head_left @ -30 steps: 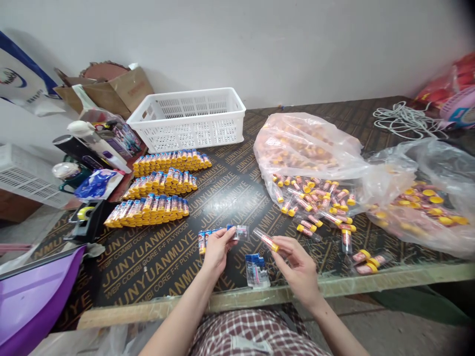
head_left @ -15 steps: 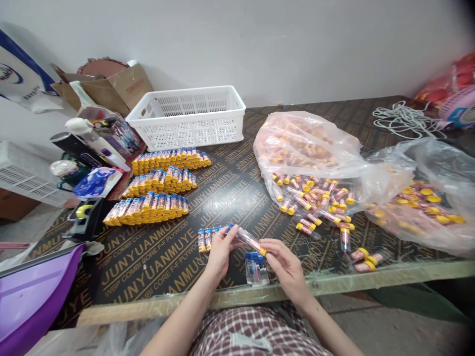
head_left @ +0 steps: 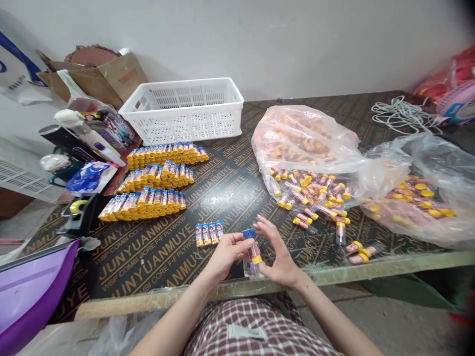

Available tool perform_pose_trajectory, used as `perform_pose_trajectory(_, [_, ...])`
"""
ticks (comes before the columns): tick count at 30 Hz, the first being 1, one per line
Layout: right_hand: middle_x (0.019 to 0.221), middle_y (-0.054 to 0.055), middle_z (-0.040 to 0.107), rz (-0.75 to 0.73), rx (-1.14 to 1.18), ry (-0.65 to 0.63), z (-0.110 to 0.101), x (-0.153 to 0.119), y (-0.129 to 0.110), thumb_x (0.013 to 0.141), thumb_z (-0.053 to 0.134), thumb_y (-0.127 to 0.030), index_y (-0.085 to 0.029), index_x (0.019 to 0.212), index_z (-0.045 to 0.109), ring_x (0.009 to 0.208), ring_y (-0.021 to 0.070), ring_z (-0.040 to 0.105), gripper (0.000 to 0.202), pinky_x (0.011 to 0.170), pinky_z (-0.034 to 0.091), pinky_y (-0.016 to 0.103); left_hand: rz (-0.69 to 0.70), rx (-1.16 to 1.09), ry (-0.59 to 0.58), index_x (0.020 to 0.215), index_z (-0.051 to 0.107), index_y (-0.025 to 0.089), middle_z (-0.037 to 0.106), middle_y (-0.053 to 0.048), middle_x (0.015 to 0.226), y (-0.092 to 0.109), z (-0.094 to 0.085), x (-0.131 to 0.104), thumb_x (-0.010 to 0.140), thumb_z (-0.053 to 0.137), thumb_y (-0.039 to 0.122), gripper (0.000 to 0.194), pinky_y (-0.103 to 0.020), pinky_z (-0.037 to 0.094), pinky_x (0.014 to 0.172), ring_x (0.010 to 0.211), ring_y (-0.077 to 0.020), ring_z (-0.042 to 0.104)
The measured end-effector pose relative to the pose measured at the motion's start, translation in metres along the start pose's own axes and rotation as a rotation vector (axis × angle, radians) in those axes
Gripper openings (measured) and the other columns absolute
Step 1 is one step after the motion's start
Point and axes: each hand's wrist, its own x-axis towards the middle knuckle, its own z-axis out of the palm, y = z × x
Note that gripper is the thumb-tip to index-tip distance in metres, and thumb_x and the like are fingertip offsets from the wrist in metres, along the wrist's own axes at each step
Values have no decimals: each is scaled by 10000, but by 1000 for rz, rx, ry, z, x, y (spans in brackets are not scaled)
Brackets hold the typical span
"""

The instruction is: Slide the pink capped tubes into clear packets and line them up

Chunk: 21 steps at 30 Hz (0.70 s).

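Note:
My left hand (head_left: 229, 253) pinches a small clear tube (head_left: 255, 251) with a blue cap at the top and a yellow cap at the bottom. The tube is tilted slightly. My right hand (head_left: 278, 257) is just right of it, fingers raised and spread, the thumb close to the yellow end; whether it touches I cannot tell. Partly hidden below the hands lies a clear packet-like group of small pieces (head_left: 249, 271) at the table edge. Left of the hands, a short row of labelled blue-and-yellow tubes (head_left: 209, 233) lies side by side.
Stacked rows of blue-and-yellow tubes (head_left: 144, 203) stand at left, before a white basket (head_left: 185, 121). Loose yellow-capped tubes (head_left: 315, 190) spill from a plastic bag (head_left: 304, 131); another bag (head_left: 438, 163) is at right. A tape dispenser (head_left: 79, 215) and purple dustpan-like object (head_left: 40, 296) are leftward.
The tube has turned from slanting between both hands to nearly upright in my left hand. My right hand has let go of its yellow end and opened its fingers.

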Motion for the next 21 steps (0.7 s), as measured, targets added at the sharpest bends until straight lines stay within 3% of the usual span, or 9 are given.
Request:
perform_pose_trajectory(3, [1436,88,350,0,64,-88,0,0,2,606,512,-46,-256,1415,259,1307,273,385,873,1060,375,461,-24,5,-12,804,685,99,654,-40,674,-1,2,0,606,785,417,388,-230,464,571,567,-114,577])
perform_pose_trajectory(6, [1371,91,428,17,108,-83,2,-2,5,584,512,-39,-251,1406,273,1253,263,452,882,1058,382,447,-26,-6,-16,804,676,91,648,-36,674,-4,2,0,603,790,408,392,-225,453,565,560,-108,571])
perform_pose_trajectory(21, [1356,94,449,10,273,26,10,-1,4,584,503,-7,-259,1408,253,1205,244,497,896,1011,439,415,-10,-32,-10,825,671,89,650,-33,699,-6,1,-1,643,778,357,341,-213,462,566,582,-100,581])
